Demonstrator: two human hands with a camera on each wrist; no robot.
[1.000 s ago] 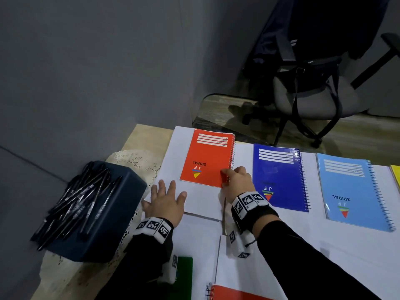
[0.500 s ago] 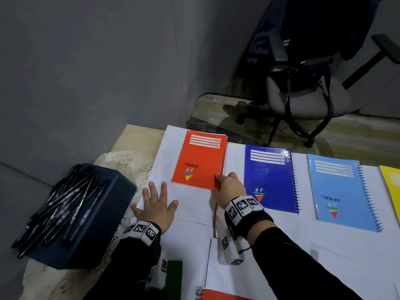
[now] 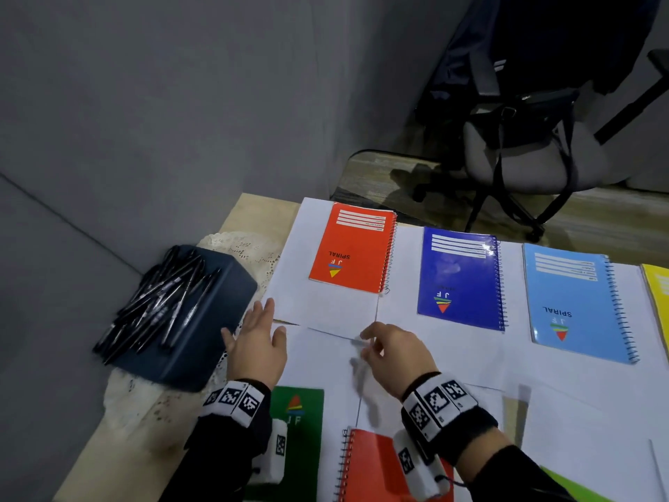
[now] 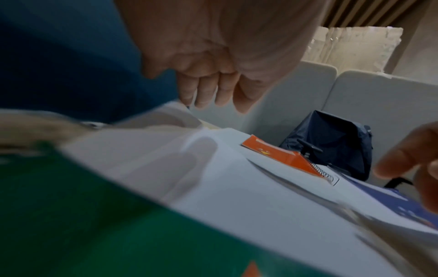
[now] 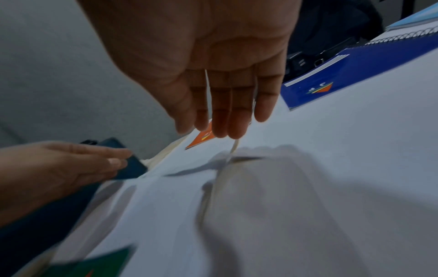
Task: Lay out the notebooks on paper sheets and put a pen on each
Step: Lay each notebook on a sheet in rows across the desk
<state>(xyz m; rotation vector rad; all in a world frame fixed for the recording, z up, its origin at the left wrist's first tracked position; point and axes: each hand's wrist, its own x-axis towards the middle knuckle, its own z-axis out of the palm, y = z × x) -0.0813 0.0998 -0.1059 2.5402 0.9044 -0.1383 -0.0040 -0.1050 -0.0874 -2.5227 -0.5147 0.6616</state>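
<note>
An orange notebook (image 3: 353, 248) lies on a white paper sheet (image 3: 318, 309) at the far left of the back row. To its right lie a dark blue notebook (image 3: 459, 280), a light blue notebook (image 3: 579, 306) and the edge of a yellow notebook (image 3: 659, 291). A green notebook (image 3: 302, 418) and a red notebook (image 3: 376, 465) lie close to me. Several black pens (image 3: 159, 302) lie piled on a dark blue box (image 3: 202, 331). My left hand (image 3: 259, 338) is flat with fingers spread beside the box and holds nothing. My right hand (image 3: 383, 346) hovers over the sheets with straight fingers, also holding nothing.
A lace cloth (image 3: 246, 248) lies under the box on the wooden table (image 3: 253, 211). A grey wall stands behind the table on the left. An office chair (image 3: 525, 157) with a dark bag stands beyond the far edge.
My right hand has let go of the orange notebook's near corner and drawn back toward me. My left hand has slid off the sheet toward the box.
</note>
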